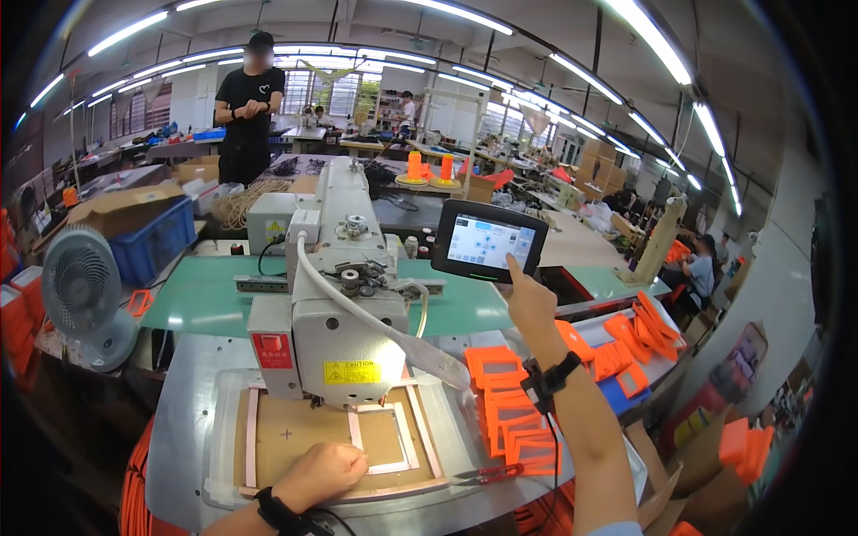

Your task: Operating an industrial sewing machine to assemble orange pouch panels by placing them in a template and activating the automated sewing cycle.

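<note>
My right hand (531,302) reaches up to a tablet-like control screen (490,239). Its index finger is stretched out with the tip at the lower right of the display, and the other fingers look curled. My left hand (332,468) rests as a closed fist on a brown template board (290,438) framed with pale strips; nothing shows sticking out of it. A smaller white rectangular frame (413,439) lies on the board, just beyond the fist. Above stands the grey head of an industrial sewing machine (349,344), its lamp lit.
Orange frame-shaped pieces (500,406) overlap right of the board, near red-handled thread snips (487,474). More orange parts fill a blue tray (626,386). A white fan (82,277) and a blue crate (156,241) stand left. A person (250,112) stands beyond the machine.
</note>
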Motion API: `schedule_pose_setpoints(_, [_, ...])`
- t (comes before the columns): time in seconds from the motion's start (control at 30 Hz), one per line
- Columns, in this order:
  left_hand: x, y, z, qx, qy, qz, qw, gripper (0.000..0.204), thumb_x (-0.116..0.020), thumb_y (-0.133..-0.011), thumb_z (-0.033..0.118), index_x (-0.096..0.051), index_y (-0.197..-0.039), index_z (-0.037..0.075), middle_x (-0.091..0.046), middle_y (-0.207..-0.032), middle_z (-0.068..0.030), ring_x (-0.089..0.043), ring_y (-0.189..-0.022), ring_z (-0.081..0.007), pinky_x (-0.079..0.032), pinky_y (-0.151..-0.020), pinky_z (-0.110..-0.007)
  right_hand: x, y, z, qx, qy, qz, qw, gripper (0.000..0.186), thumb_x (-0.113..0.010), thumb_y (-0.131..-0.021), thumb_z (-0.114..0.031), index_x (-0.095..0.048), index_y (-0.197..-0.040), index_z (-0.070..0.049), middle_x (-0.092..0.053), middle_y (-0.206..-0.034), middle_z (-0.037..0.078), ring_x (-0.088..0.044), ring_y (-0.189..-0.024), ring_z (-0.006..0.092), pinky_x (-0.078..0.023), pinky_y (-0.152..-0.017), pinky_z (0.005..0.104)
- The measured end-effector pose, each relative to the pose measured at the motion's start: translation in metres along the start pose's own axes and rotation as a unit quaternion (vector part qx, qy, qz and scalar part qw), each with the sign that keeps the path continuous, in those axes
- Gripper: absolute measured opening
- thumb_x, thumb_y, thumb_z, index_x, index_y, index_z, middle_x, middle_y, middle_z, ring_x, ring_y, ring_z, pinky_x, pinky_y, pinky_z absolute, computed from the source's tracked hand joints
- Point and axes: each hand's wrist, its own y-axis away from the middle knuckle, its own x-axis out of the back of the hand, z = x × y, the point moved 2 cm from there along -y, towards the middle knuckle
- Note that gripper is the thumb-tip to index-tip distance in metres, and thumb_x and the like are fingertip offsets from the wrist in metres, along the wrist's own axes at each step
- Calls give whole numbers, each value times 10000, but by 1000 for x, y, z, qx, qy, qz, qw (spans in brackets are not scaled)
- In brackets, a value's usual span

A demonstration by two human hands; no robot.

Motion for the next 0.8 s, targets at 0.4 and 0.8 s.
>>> schedule_pose_setpoints(0.4, [0, 0, 0, -50, 4, 21, 999, 330, -557, -905, 208, -571, -663, -17, -571, -664, -215, -556, -597, -383, -457, -603, -444, 0, 2, 2, -7, 9, 16, 1000, 683, -691, -835, -442, -503, -1430, -165, -677, -761, 121, -672, -680, 319, -493, -573, 441])
schedule_pose_setpoints(0.8, [0, 0, 1, -38, -6, -1, 999, 292, -561, -867, 213, -615, -683, -7, -612, -712, -223, -607, -673, -409, -484, -648, -474, 5, 1, -1, 7, -1, 20, 1000, 537, -676, -857, -393, -585, -1325, -146, -683, -778, 129, -668, -695, 336, -501, -599, 442])
